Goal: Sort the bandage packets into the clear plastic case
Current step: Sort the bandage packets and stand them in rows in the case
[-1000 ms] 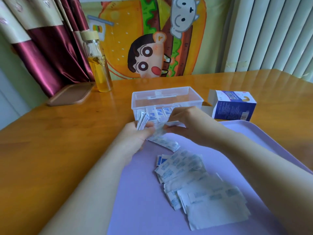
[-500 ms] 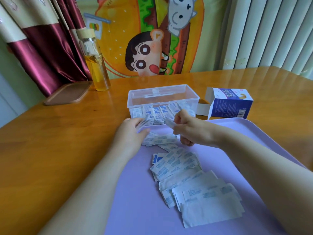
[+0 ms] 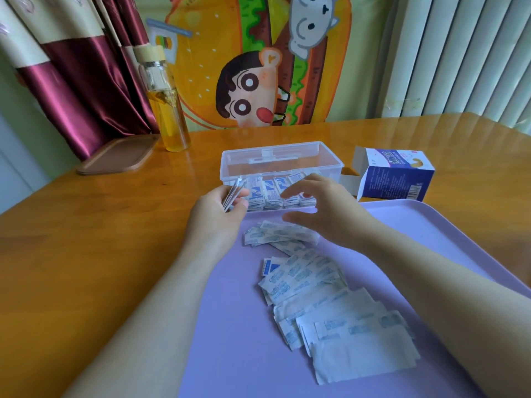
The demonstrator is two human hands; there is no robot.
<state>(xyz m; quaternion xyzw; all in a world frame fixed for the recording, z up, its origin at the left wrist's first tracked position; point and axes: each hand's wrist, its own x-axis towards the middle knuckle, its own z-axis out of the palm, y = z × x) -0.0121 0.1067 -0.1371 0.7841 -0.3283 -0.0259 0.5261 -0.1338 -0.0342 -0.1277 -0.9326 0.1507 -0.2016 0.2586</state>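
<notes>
The clear plastic case (image 3: 280, 156) stands on the wooden table just beyond the tray, with several bandage packets upright along its near wall. My left hand (image 3: 219, 212) grips a small stack of packets (image 3: 234, 193) at the case's left front corner. My right hand (image 3: 319, 208) hovers in front of the case with fingers spread and holds nothing. A few loose packets (image 3: 280, 234) lie under it on the lilac tray (image 3: 416, 225). A larger spread of white and blue packets (image 3: 330, 308) covers the tray's middle.
An opened blue bandage box (image 3: 396, 179) lies right of the case. A glass bottle of amber liquid (image 3: 165, 101) and a brown wooden tray (image 3: 117, 155) stand at the back left. Curtains and a cartoon cushion border the table's far edge.
My right hand no longer pinches a packet; its fingers have spread and it has moved up toward the case front. My left hand still holds its stack.
</notes>
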